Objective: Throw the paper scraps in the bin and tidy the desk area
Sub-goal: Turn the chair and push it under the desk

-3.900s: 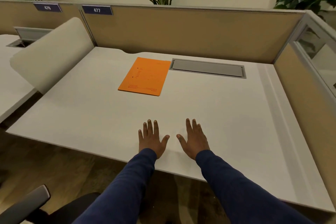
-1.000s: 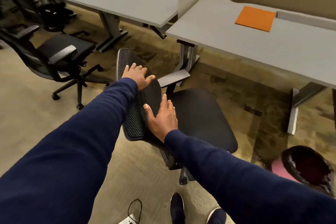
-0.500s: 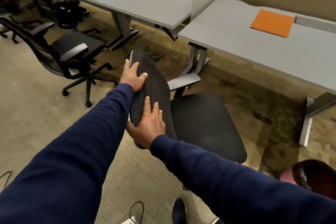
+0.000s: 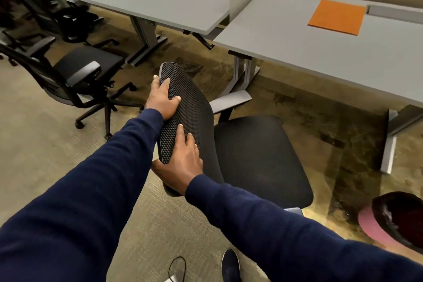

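- Left hand (image 4: 163, 101) clamps the chair backrest (image 4: 190, 119) top edge, fingers curled over the mesh.
- Right hand (image 4: 180, 162) grips the near edge, ready to steer it deskward (image 4: 320, 57).

Both arms are showing in long dark navy sleeves, a fine-knit fabric running snug right down to the wrists. The left hand (image 4: 163, 101) and right hand (image 4: 180, 162) are coming out of plain cuffs, bare, short nails catching the light. Below the hands, a dark navy shoe (image 4: 230, 265) with a pale sole edge is peeking in.
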Tool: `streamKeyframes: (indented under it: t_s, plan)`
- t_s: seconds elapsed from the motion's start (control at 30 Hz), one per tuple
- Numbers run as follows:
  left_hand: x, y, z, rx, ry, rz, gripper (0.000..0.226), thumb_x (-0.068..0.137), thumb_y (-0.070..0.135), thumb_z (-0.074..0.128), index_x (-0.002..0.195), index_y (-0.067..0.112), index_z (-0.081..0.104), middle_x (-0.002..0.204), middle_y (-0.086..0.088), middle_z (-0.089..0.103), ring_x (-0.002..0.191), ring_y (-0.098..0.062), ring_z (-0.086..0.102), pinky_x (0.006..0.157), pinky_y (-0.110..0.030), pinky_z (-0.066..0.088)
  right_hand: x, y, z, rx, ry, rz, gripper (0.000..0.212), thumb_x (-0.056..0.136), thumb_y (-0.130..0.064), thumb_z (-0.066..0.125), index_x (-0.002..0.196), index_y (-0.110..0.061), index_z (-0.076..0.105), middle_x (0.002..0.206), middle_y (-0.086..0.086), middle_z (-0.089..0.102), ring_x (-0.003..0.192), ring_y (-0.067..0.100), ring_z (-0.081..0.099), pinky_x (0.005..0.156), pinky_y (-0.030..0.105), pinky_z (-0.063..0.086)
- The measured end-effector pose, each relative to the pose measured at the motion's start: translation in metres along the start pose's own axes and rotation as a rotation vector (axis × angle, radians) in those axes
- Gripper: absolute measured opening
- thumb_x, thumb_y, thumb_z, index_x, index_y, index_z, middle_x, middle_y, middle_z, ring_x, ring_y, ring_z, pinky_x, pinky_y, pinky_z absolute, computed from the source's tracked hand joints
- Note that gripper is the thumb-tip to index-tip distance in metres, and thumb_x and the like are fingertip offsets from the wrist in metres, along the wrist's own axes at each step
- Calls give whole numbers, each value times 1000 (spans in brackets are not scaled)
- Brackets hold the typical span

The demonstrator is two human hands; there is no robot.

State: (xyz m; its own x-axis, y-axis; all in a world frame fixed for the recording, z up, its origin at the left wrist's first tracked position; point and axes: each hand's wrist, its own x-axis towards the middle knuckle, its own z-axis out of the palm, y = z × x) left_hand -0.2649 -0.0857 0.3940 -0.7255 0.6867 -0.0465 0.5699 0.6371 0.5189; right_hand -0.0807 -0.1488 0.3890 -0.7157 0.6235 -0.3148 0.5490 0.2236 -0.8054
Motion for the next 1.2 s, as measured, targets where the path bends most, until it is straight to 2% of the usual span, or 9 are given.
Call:
streamKeyframes:
  t_s: [0.33,0.57,0.8,0.93,1.07,1.2]
  plan:
    - [-7,38,21,60,-33,32,70,98,32,53,157,16,18,166,-12,-6,153,-29,6,125,-39,12,-4,20,-30,27,19,25,114,76,-47,72,155,-36,-9,167,7,2,154,33,5,121,58,16]
    - [-30,69,51,255,-18,44,72,98,34,46,158,13,12,164,-21,-8,153,-34,-6,124,-45,1,-26,55,-60,-16,35,33,116,71,-50,69,154,-38,-12,167,4,5,153,28,10,120,55,21]
    - [-67,114,89,422,-47,168,76,93,49,41,157,14,16,166,-13,-4,153,-29,-12,120,-52,-8,-59,98,-116,-168,54,35,111,70,-56,64,158,-33,0,166,-5,16,150,17,24,117,45,33]
    - [-95,130,102,471,-124,261,77,93,57,32,156,15,20,167,-8,2,153,-27,-11,121,-54,-10,-83,118,-140,-249,67,53,105,74,-54,62,157,-37,1,165,-7,21,145,18,32,114,43,37]
    - [-124,155,117,470,-184,387,78,93,63,24,155,16,26,166,-7,14,154,-27,-5,121,-54,-10,-113,144,-170,-334,140,94,93,76,-55,55,156,-37,10,159,-11,32,138,16,41,110,38,40]
    - [-150,180,132,464,-237,557,77,89,67,17,146,21,42,156,-5,38,150,-27,17,122,-52,-2,-143,170,-199,-461,257,152,83,75,-58,51,151,-37,25,144,-12,51,122,15,55,99,37,48]
